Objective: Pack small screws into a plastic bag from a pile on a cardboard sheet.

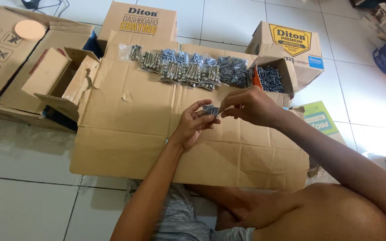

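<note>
1. Screws (pixel 210 109), a small grey bunch, sit between both hands above the flattened cardboard sheet (pixel 126 129), roughly at its middle, lifted clear of it.
2. Left hand (pixel 192 126) is palm-up under the bunch; fingers curl in and the thumb and fingertips pinch it from the left and below.
3. Right hand (pixel 250 105) comes in from the right, thumb and forefinger pressed together on the bunch's right edge (other fingers loosely bent behind).
4. Key relation: the bunch lies just right of the left fingertips and just left of the right fingertips, both touching it; neither hand is clearly nearer. Long axis cannot be told, too small and partly hidden.
5. Farther from the person, a row of bagged screws (pixel 188 69) lies along the sheet's far edge, well apart from the hands.
6. Small open carton of loose screws (pixel 269 78) stands at the row's right end, nearer the right hand.
7. White tiled floor (pixel 23 174) all around, more cartons at left.
</note>
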